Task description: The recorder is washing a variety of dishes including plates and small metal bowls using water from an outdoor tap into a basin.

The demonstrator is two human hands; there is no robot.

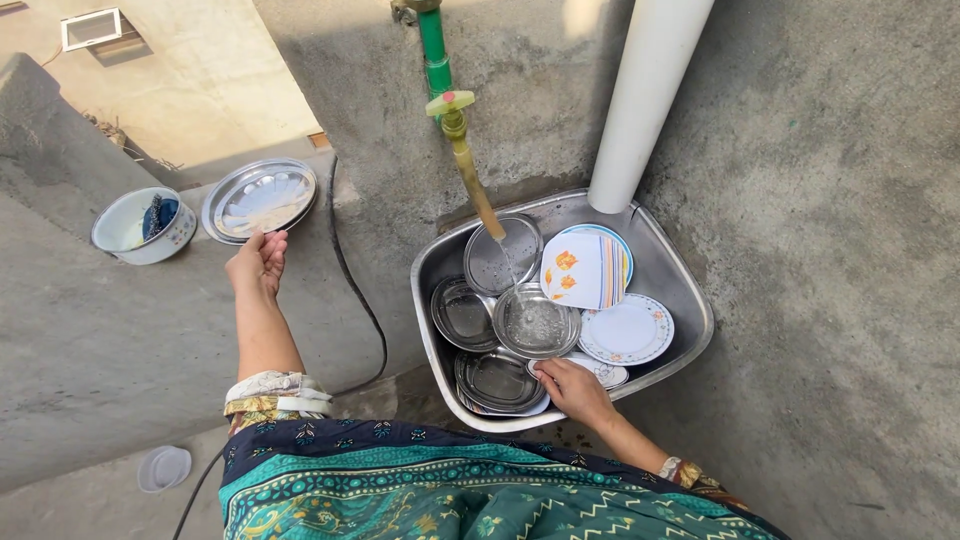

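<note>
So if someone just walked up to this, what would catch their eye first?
Probably the water running from the green-handled tap into a steel bowl in the crowded metal tub of plates. Next, the right hand at that bowl's rim, and the left hand reaching to a steel plate on the concrete ledge.

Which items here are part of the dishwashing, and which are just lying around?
In use: left hand, steel tray, right hand, steel bowl under the tap, basin, plates.

Lying about: white bowl, black hose, white pipe, small lid.
</note>
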